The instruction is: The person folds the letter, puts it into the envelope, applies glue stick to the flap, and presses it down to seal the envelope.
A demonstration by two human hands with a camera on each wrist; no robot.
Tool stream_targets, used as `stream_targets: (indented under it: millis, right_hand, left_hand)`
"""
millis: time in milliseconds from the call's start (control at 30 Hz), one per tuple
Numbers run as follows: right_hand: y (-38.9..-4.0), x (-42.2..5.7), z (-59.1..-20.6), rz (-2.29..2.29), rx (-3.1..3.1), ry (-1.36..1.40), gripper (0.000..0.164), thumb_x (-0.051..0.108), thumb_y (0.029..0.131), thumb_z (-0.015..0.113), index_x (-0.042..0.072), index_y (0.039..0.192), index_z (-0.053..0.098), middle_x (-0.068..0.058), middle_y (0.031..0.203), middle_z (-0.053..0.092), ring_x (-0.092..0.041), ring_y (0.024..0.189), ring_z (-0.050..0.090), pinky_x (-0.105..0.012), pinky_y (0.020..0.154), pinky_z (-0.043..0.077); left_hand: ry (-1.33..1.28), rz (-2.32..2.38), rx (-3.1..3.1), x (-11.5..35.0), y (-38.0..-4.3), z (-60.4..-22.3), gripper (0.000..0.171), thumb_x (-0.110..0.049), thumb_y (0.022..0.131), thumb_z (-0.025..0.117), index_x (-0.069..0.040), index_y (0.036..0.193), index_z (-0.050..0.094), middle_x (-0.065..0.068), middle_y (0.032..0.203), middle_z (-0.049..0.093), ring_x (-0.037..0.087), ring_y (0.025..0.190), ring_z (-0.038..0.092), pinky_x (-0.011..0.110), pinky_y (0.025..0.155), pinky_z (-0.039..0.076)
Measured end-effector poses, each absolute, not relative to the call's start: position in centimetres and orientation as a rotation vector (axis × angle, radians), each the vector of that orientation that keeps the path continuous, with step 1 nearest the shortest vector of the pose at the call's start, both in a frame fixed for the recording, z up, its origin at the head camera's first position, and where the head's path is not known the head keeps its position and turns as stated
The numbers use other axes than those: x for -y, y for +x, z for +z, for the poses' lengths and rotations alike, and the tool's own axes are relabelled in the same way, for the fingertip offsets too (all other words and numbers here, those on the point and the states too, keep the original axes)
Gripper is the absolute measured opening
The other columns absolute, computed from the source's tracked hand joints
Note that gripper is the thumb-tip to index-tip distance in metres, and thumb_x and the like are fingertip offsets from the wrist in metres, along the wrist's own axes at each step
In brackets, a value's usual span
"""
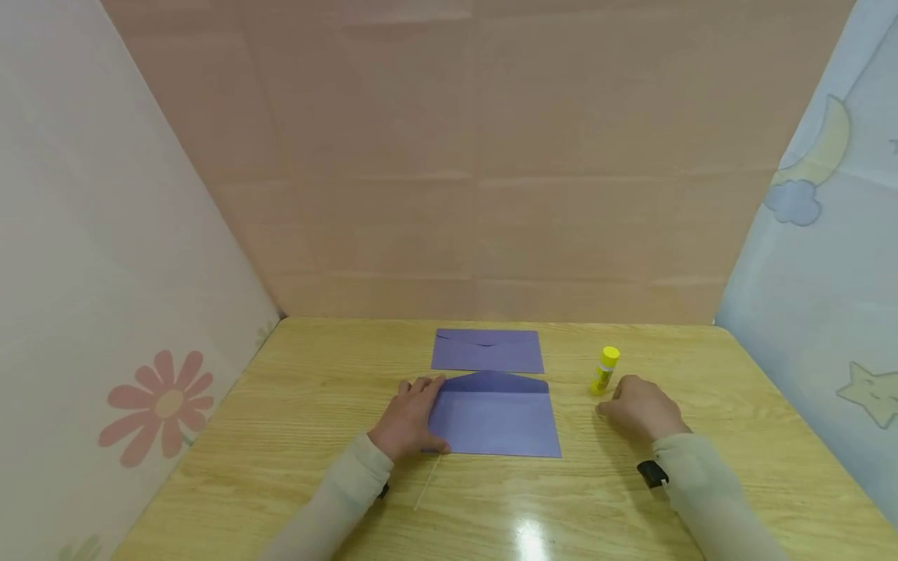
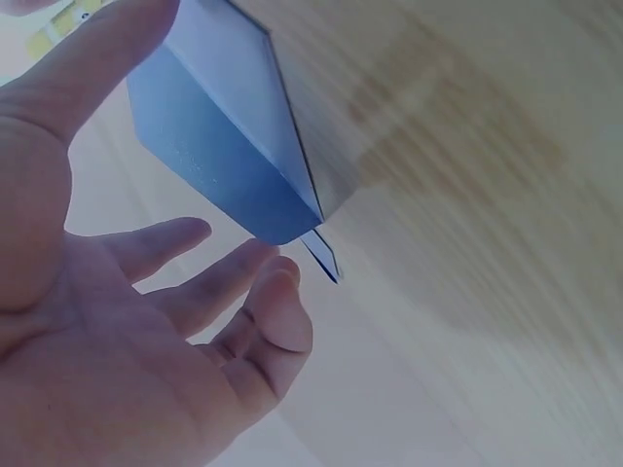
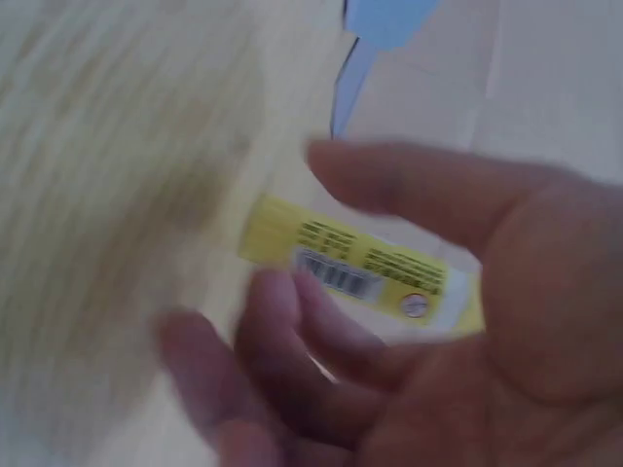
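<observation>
A purple envelope [image 1: 498, 425] lies on the wooden table with its flap [image 1: 491, 382] unfolded toward the far side. My left hand [image 1: 407, 421] rests at its left end, thumb at the near corner and fingers by the flap's left side. In the left wrist view, that hand [image 2: 127, 292] is spread, with its thumb over the envelope [image 2: 219, 117]. To the right stands a yellow glue stick [image 1: 605, 370], cap up. Beside it is my right hand [image 1: 645, 409]. The right wrist view shows thumb and loosely bent fingers around the glue stick [image 3: 341, 263], with gaps between.
A second purple envelope [image 1: 487, 354], flap folded down, lies just behind the first. Near the left wrist there is a thin pale strip [image 1: 426, 487] on the table [image 1: 533, 499]. A brown backdrop [image 1: 491, 195] rises behind, and patterned walls stand at both sides.
</observation>
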State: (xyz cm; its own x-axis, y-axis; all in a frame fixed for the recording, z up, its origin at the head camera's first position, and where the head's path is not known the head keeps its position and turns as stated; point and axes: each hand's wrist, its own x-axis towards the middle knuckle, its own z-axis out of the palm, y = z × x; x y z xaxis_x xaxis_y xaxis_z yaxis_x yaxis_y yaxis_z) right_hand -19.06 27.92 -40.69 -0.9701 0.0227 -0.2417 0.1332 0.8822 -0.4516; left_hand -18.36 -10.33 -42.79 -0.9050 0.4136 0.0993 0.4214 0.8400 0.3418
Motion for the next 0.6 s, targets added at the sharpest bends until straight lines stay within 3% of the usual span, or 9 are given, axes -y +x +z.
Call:
stream_targets:
  millis: [100,167,267,400,500,600]
  right_hand:
    - [-18.6,-27.0,-40.6,-0.647,-2.795,0.028,0.026,0.028,0.085,0.068,0.005,0.081,0.056,-0.006,0.076,0.052,-0.020,0.068,0.047,-0.033,0.059,0.037]
    - [-18.3,-26.1,-40.7,-0.653,-2.813,-0.063,0.024,0.025,0.086,0.070,0.006,0.080,0.056,-0.005,0.077,0.054,-0.020,0.069,0.047,-0.033,0.059,0.037]
    - [-18.1,-24.5,-41.2,-0.670,-2.868,-0.192,0.021,0.021,0.086,0.072,0.003,0.092,0.063,-0.007,0.085,0.062,-0.021,0.073,0.053,-0.037,0.063,0.045]
    - [-18.2,-22.4,-41.9,-0.625,-2.973,-0.344,0.045,0.019,0.086,0.073,0.001,0.125,0.062,-0.014,0.105,0.061,-0.024,0.082,0.059,-0.044,0.071,0.052]
    - [-18.2,-21.2,-42.4,-0.579,-3.028,-0.461,0.049,0.017,0.085,0.074,0.004,0.132,0.062,-0.016,0.110,0.056,-0.021,0.078,0.056,-0.040,0.068,0.051]
    - [-18.2,-20.4,-42.7,-0.556,-3.038,-0.529,0.044,0.016,0.086,0.075,0.005,0.128,0.066,-0.014,0.108,0.055,-0.018,0.075,0.053,-0.035,0.066,0.049]
  left_hand:
    - [-0.690,-0.549,2.981,10.2,-18.1,-42.8,0.104,-0.033,0.059,0.098,0.000,0.144,0.048,0.019,0.130,0.055,0.037,0.109,0.048,0.051,0.089,0.050]
    - [-0.698,-0.546,2.984,10.2,-17.8,-42.8,0.099,-0.033,0.061,0.097,0.000,0.142,0.050,0.019,0.126,0.055,0.036,0.107,0.049,0.051,0.087,0.050]
    - [-0.712,-0.530,2.991,10.1,-17.6,-42.8,0.088,-0.033,0.064,0.095,-0.001,0.137,0.055,0.016,0.121,0.056,0.033,0.104,0.049,0.049,0.085,0.050]
    - [-0.732,-0.508,3.006,10.1,-17.5,-42.8,0.076,-0.033,0.068,0.092,-0.004,0.131,0.060,0.013,0.116,0.057,0.030,0.101,0.048,0.046,0.084,0.049]
    - [-0.745,-0.489,3.031,10.0,-17.5,-42.8,0.070,-0.034,0.070,0.090,-0.004,0.128,0.063,0.013,0.114,0.058,0.029,0.100,0.048,0.044,0.083,0.049]
    - [-0.763,-0.487,3.060,10.0,-17.4,-42.8,0.067,-0.036,0.073,0.089,-0.006,0.127,0.065,0.012,0.114,0.057,0.028,0.101,0.048,0.043,0.083,0.049]
